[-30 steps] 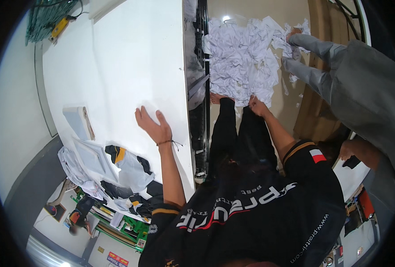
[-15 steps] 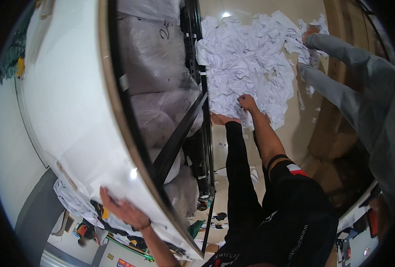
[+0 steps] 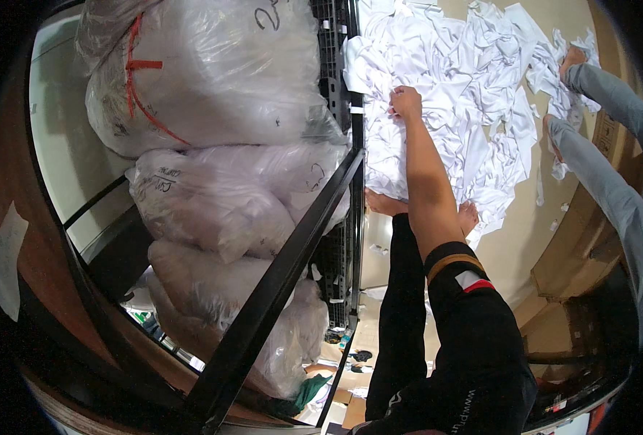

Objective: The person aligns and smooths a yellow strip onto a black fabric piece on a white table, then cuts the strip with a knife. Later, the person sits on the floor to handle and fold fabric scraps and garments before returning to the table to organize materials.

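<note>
White cloth pieces (image 3: pixel 473 101) lie crumpled in a wide heap on the floor ahead of me. Over the near left part of this heap my right hand (image 3: pixel 406 103) reaches down, its fingers curled together. Whatever they pinch, if anything, is hidden; white cloth lies right around and beneath the hand. My bare feet stand at the heap's near edge. My left hand is out of the picture.
On the left, a black metal rack (image 3: pixel 285 268) holds several large clear plastic bags (image 3: pixel 220 80) with pale contents. Another person in grey trousers (image 3: pixel 611 159) stands barefoot at the heap's right edge. Brown cardboard (image 3: pixel 564 254) lines the right side.
My view has dropped lower and nearer the rack. My left hand, earlier flat on the white tabletop, has gone out of view. My right hand has moved farther forward over the cloth.
</note>
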`<state>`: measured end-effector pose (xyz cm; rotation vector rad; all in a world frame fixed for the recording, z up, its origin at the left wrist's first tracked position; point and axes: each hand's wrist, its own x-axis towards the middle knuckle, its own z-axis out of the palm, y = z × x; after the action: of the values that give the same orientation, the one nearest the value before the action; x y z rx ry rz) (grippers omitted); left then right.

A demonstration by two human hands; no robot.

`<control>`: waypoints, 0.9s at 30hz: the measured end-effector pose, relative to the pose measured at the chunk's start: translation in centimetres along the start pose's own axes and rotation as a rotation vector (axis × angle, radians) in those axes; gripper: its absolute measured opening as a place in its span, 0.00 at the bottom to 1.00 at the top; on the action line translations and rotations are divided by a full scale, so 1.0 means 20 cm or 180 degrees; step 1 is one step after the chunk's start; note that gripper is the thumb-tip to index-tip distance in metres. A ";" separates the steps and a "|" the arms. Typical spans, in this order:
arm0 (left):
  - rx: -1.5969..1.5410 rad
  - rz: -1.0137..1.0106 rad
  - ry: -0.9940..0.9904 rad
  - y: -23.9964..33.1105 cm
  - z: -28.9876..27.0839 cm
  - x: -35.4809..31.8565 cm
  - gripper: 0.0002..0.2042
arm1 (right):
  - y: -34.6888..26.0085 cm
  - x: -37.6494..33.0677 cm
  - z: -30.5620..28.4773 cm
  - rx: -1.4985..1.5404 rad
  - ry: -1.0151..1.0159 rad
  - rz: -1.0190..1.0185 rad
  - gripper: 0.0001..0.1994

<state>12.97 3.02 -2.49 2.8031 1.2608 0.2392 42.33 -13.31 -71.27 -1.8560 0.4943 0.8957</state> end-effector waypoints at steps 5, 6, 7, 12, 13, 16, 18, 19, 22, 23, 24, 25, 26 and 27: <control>-0.0180 -0.0032 0.0045 0.00 -0.04 -0.03 0.36 | 0.12 -0.26 -0.13 -0.0116 -0.0347 -0.0564 0.15; -0.0304 0.0026 -0.0015 0.01 -0.03 0.02 0.36 | 0.18 -0.40 -0.24 0.0215 -0.0428 -0.0273 0.18; -0.0453 0.0071 -0.0055 0.02 -0.03 0.07 0.36 | 0.38 -0.46 -0.32 -0.0196 -0.0354 -0.0722 0.17; -0.0311 0.0302 0.0018 -0.01 -0.12 -0.04 0.28 | 0.08 -1.48 -0.71 0.0279 -0.0207 -0.1502 0.14; -0.0738 0.0104 0.0114 0.00 -0.10 -0.05 0.25 | -0.04 -1.67 -0.81 0.0387 -0.0253 -0.1323 0.14; -0.0647 0.0380 0.0122 -0.03 -0.10 -0.04 0.26 | -0.29 -1.95 -1.15 -0.0158 -0.0561 -0.0817 0.10; -0.0404 0.0354 0.0175 -0.02 -0.12 -0.06 0.25 | -0.83 -2.26 -1.34 0.0522 -0.0925 -0.1025 0.09; -0.0495 0.0323 0.0178 -0.03 -0.12 -0.07 0.25 | -1.01 -2.34 -1.42 0.0500 -0.1079 -0.1350 0.09; -0.0800 0.0227 0.0279 -0.04 -0.12 -0.08 0.27 | -1.59 -2.57 -1.65 0.0334 -0.1657 -0.2150 0.09; -0.0901 0.0243 0.0360 -0.02 -0.12 -0.04 0.27 | -1.79 -2.69 -1.73 0.0241 -0.1839 -0.2377 0.09; -0.1010 0.0215 0.0463 0.02 -0.12 -0.02 0.26 | -1.99 -2.88 -1.78 0.0449 -0.1647 -0.2180 0.10; -0.1090 0.0204 0.0532 0.01 -0.14 -0.04 0.26 | -2.15 -2.99 -1.84 0.0401 -0.1869 -0.2577 0.10; -0.1327 -0.0015 0.0436 -0.03 -0.13 -0.04 0.25 | -2.33 -3.06 -1.87 0.0368 -0.2140 -0.2977 0.11; -0.1624 -0.0232 0.0446 -0.06 -0.08 0.00 0.25 | -2.50 -3.17 -1.89 0.0398 -0.2322 -0.3164 0.11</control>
<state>11.78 3.74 -1.12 2.3337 1.1256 0.6588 48.74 -28.47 16.47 -1.2594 -0.7525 0.7203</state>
